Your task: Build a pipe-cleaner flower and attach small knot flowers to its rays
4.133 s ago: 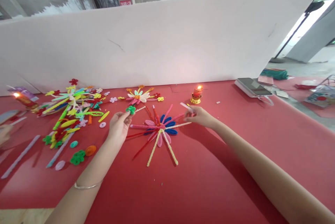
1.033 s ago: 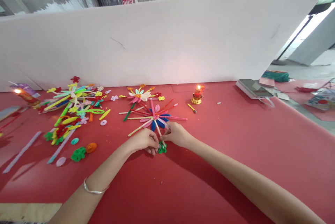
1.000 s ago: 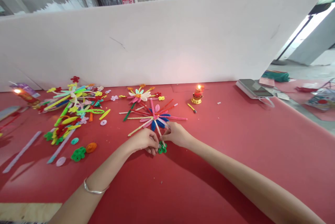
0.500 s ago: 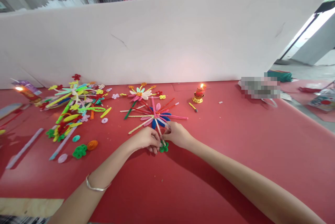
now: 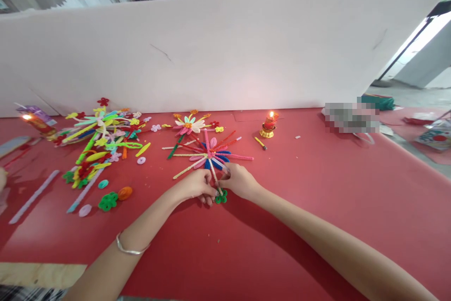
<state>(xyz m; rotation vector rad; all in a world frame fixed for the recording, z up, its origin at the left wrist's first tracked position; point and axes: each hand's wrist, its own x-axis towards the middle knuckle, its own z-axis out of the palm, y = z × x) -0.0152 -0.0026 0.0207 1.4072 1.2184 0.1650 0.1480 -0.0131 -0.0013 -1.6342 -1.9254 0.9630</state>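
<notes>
A large pipe-cleaner flower (image 5: pixel 210 154) with pink and blue petals lies on the red table, its fuzzy stems spreading outward. One cream pipe-cleaner stem (image 5: pixel 213 174) points toward me, and its tip rests on a small green pipe-cleaner flower (image 5: pixel 221 196). My left hand (image 5: pixel 200 187) is closed, its fingertips pinching the left edge of the green flower. With thumb and finger, my right hand (image 5: pixel 237 180) grips the cream stem just above that flower. The exact contact under the fingertips is hidden.
A lit red candle (image 5: pixel 269 122) in a gold holder stands behind, a short yellow stick (image 5: pixel 260 143) near it. Another lit candle (image 5: pixel 38 125) leans at far left. Many pipe-cleaner pieces (image 5: pixel 100 136) heap at left. Another person's hand (image 5: pixel 2 179) shows at the left edge.
Another person's hand has come into view at the left edge. My hands hold nearly the same position on the stem and green flower.
</notes>
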